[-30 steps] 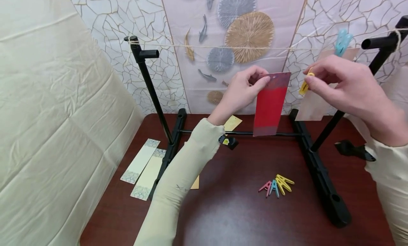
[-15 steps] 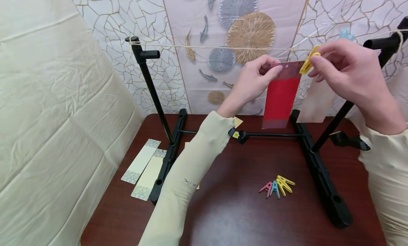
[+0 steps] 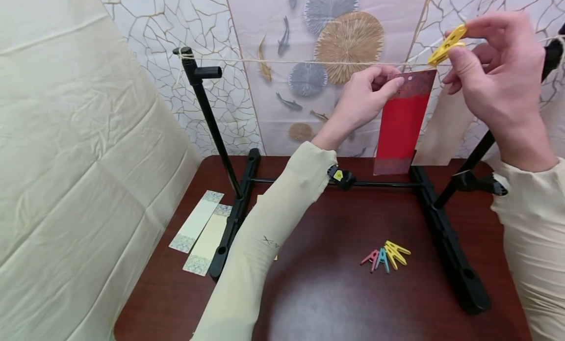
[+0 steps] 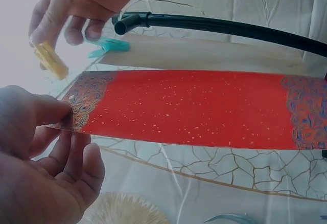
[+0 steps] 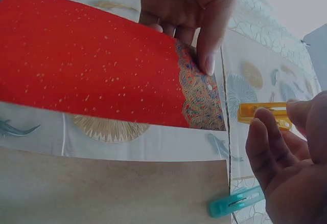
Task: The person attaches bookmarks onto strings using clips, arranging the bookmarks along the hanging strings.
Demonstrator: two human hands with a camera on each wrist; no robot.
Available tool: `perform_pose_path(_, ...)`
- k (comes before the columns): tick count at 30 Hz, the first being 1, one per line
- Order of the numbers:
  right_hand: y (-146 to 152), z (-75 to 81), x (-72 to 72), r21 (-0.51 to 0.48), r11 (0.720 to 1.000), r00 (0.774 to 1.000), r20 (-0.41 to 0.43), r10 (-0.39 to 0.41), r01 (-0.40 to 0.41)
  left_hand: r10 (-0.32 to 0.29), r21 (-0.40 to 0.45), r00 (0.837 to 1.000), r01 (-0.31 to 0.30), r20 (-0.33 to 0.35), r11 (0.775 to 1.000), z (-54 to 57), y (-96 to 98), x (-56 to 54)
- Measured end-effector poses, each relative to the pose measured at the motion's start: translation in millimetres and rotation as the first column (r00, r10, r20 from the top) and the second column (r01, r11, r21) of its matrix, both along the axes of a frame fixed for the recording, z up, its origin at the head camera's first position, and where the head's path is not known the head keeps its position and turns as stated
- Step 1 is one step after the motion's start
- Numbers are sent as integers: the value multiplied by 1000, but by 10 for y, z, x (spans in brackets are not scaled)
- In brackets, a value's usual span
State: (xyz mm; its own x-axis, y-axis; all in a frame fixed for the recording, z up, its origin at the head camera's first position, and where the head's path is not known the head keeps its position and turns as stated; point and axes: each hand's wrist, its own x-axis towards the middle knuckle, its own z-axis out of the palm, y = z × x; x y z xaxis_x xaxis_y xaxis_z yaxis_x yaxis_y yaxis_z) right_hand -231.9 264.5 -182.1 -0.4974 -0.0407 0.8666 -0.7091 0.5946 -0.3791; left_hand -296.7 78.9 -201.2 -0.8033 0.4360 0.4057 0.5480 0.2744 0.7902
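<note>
My left hand pinches a long red bookmark by its top left corner. The bookmark has gold flecks, a patterned band at each end and a small hole near the top; it hangs down with its top edge close to the string. Between thumb and fingers of my right hand is a yellow clothespin, its tip at the string just above the bookmark's right top corner. A beige strip hangs beside it, held on the string by a teal clothespin, which my right hand hides in the head view.
The string runs between two uprights of a black stand. On the table lie a yellow, a blue and a pink clothespin. Pale strips with patterned ends lie beside the stand's left foot.
My left hand has raised the red bookmark and moved it right, up towards the string. My right hand has lifted the yellow clothespin and tilted it tip-down at the string.
</note>
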Motion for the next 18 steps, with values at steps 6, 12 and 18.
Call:
perform_pose_path(6, 22, 28, 1, 53, 999, 1000, -2, -8, 8, 3, 5, 1000, -3, 20, 1000, -13, 68, -29)
perform_pose_path(12, 47, 23, -13, 78, 997, 1000, -8, 5, -4, -14, 19, 998, 13, 57, 1000, -1, 129, -15)
perform_pose_path(18, 55, 25, -7, 115, 993, 999, -50, -21, 27, -24, 13, 996, 23, 81, 1000, 23, 172, 5)
